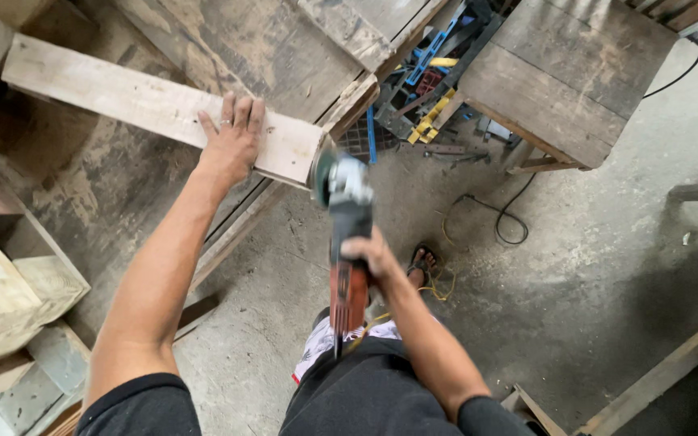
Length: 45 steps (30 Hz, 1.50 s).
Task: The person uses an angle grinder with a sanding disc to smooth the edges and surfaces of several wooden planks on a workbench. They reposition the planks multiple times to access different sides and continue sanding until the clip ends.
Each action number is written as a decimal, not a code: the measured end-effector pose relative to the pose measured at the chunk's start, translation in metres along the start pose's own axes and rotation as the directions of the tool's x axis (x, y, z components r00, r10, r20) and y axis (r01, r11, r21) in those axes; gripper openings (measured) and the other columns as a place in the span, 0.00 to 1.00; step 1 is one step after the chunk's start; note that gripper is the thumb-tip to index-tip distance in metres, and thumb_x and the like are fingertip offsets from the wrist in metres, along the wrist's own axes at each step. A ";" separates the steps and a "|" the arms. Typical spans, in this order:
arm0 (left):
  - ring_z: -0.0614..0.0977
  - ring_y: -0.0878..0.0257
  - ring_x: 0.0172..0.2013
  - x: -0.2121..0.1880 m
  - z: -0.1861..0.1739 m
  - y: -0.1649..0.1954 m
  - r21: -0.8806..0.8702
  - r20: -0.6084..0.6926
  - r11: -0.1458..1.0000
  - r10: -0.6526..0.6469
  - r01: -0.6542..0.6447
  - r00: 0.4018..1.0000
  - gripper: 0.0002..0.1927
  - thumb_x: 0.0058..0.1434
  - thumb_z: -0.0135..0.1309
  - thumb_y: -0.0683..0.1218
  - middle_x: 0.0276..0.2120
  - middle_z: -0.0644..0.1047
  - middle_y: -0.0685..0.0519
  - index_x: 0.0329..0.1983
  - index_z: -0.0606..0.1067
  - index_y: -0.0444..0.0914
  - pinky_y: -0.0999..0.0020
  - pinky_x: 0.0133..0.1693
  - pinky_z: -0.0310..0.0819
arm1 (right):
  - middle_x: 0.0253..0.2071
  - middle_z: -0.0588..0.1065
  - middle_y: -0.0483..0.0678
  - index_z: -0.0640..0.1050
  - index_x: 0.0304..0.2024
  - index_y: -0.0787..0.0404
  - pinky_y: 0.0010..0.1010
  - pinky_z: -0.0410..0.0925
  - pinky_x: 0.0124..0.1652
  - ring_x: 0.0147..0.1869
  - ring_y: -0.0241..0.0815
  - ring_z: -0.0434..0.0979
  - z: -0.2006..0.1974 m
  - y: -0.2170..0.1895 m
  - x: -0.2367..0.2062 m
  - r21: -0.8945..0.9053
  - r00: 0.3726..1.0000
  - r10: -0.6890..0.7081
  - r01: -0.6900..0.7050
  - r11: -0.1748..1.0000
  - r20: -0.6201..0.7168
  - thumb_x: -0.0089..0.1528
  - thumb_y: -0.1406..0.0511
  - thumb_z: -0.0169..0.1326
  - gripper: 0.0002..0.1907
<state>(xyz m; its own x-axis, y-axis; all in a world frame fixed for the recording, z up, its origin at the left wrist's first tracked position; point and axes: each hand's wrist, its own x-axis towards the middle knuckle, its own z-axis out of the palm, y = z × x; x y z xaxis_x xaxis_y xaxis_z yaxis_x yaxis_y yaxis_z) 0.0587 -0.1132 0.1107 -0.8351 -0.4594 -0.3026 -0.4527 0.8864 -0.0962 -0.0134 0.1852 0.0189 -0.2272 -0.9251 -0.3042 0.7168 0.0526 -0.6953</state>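
Note:
A pale wooden plank (pixel 147 103) lies across a worn workbench (pixel 228 48), its right end sticking past the bench edge. My left hand (pixel 232 139) presses flat on the plank near that end, fingers spread. My right hand (pixel 372 257) grips the red and grey body of an angle grinder (pixel 347 242). The grinder's disc (pixel 320 173) sits against the plank's cut end.
Wood blocks (pixel 10 291) are stacked at the left. A second wooden table (pixel 563 77) stands at the upper right, with blue and yellow clamps (pixel 434 77) beside it. A black cable (pixel 506 214) loops on the concrete floor. My sandalled foot (pixel 422 262) is below the grinder.

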 end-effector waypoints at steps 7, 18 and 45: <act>0.42 0.37 0.75 0.000 -0.002 0.000 -0.025 -0.049 1.000 0.012 -0.013 0.999 0.42 0.64 0.43 0.35 0.75 0.47 0.44 0.79 0.41 0.36 0.13 0.61 0.40 | 0.35 0.76 0.52 0.72 0.47 0.67 0.37 0.75 0.36 0.35 0.44 0.78 0.003 0.000 -0.003 -0.002 0.999 -0.041 0.041 0.999 0.021 0.47 0.58 0.64 0.30; 0.40 0.38 0.76 -0.001 -0.008 0.003 -0.009 0.006 1.000 0.005 -0.005 1.000 0.46 0.60 0.45 0.33 0.77 0.43 0.44 0.79 0.40 0.36 0.14 0.62 0.38 | 0.34 0.76 0.49 0.71 0.47 0.65 0.35 0.75 0.33 0.33 0.41 0.77 0.012 0.001 -0.008 0.010 0.999 -0.035 0.035 0.999 0.003 0.49 0.57 0.63 0.29; 0.41 0.38 0.75 -0.005 -0.010 0.004 -0.048 -0.065 0.999 0.019 -0.022 0.998 0.42 0.63 0.43 0.35 0.76 0.46 0.44 0.79 0.42 0.37 0.12 0.60 0.37 | 0.37 0.78 0.53 0.76 0.48 0.69 0.36 0.75 0.37 0.34 0.44 0.79 0.002 0.003 0.004 0.204 0.994 0.107 -0.112 0.972 0.034 0.52 0.54 0.63 0.30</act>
<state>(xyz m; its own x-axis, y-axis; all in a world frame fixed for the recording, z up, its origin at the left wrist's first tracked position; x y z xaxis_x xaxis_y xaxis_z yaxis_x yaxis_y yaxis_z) 0.0577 -0.1080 0.1213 -0.8621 -0.4453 -0.2416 -0.4487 0.8926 -0.0440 -0.0112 0.1809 0.0171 -0.1268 -0.9263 -0.3549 0.8573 0.0777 -0.5090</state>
